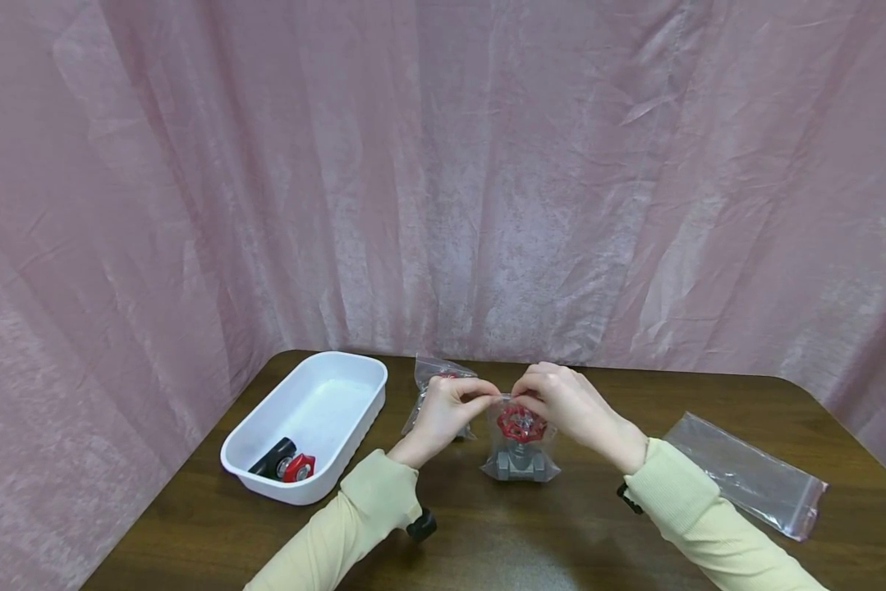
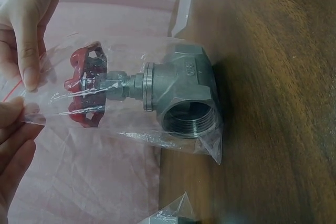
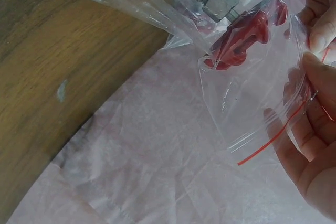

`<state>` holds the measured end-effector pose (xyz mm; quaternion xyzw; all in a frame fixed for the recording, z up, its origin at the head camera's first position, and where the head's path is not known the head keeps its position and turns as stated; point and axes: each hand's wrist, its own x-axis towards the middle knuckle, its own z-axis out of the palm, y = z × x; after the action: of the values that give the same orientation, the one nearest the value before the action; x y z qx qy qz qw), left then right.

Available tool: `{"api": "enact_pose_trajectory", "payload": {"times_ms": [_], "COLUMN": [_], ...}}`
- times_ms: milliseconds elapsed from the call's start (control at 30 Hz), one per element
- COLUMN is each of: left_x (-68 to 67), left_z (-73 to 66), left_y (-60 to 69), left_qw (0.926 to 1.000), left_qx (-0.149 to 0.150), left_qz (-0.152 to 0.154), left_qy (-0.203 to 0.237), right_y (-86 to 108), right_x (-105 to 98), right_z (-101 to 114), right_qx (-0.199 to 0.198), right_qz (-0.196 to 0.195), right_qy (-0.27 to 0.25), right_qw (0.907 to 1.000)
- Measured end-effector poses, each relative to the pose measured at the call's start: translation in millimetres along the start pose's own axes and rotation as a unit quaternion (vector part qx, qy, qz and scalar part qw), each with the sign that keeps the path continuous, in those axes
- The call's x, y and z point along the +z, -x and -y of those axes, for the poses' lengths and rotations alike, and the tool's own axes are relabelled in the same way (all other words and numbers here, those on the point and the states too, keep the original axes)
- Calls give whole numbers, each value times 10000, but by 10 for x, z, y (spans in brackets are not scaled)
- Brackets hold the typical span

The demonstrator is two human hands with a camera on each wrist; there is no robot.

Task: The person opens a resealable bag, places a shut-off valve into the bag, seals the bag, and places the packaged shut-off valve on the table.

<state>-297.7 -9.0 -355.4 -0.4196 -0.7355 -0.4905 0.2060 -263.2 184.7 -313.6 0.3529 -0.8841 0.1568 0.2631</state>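
A metal gate valve with a red handwheel (image 1: 521, 423) stands on the table inside a clear zip bag (image 2: 58, 98). Its grey body (image 2: 181, 85) rests low in the bag, and a threaded port shows in the left wrist view. Thumb and fingers of my left hand (image 1: 448, 408) pinch the bag's top edge above the handwheel. Close beside it, my right hand (image 1: 566, 404) pinches the same edge. A red zip line (image 3: 270, 144) runs along the bag's mouth in the right wrist view.
Behind my left hand lies another clear bag (image 1: 429, 371) holding a red-wheeled item. At left, a white tray (image 1: 372, 402) contains a black cylindrical part (image 1: 274, 458) with a red knob (image 1: 299, 468). A flat clear zip bag (image 1: 745, 472) lies at right. A pink curtain hangs behind the table.
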Motion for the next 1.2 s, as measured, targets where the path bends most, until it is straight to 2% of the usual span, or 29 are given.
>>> {"api": "enact_pose_trajectory", "payload": {"times_ms": [133, 200, 267, 400, 433, 500, 700, 800, 967, 1133, 1200], "left_x": [6, 5, -21, -18, -17, 10, 1, 2, 5, 0, -16], "left_z": [6, -5, -115, -123, -119, -15, -23, -32, -39, -42, -91], "left_y": [-3, -2, -12, -11, -12, -1, 3, 8, 18, 21, 15], "left_qw": [9999, 9998, 9996, 9994, 9994, 9995, 9992, 9992, 9998, 9990, 9983], "left_qx": [-2, -95, -176, -235, -201, -123, 212, 246, 54, -343, -429], "left_qz": [47, 109, 165, 200, 189, 184, 257, 238, 141, 68, 73], "left_qy": [110, 149, 158, 183, 193, 229, 227, 196, 99, 284, 394], "right_y": [-3, -5, -5, 0, 1, 7, 35, 58, 103, 153, 165], "right_x": [-4, -3, 2, 6, 6, 6, 34, 37, 14, 8, 8], "right_z": [0, -1, -2, -7, -6, -1, 12, -11, -81, -147, -160], "right_qx": [34, 24, -2, -48, -42, -7, 273, 308, 186, 256, 258], "right_qz": [-9, -12, -17, -54, -68, -118, -264, -255, -129, -104, -130], "right_qy": [-83, -119, -149, -284, -321, -410, -736, -1068, -1577, -1671, -1653], "right_qw": [10000, 9999, 9999, 9996, 9995, 9991, 9966, 9935, 9872, 9856, 9858]}}
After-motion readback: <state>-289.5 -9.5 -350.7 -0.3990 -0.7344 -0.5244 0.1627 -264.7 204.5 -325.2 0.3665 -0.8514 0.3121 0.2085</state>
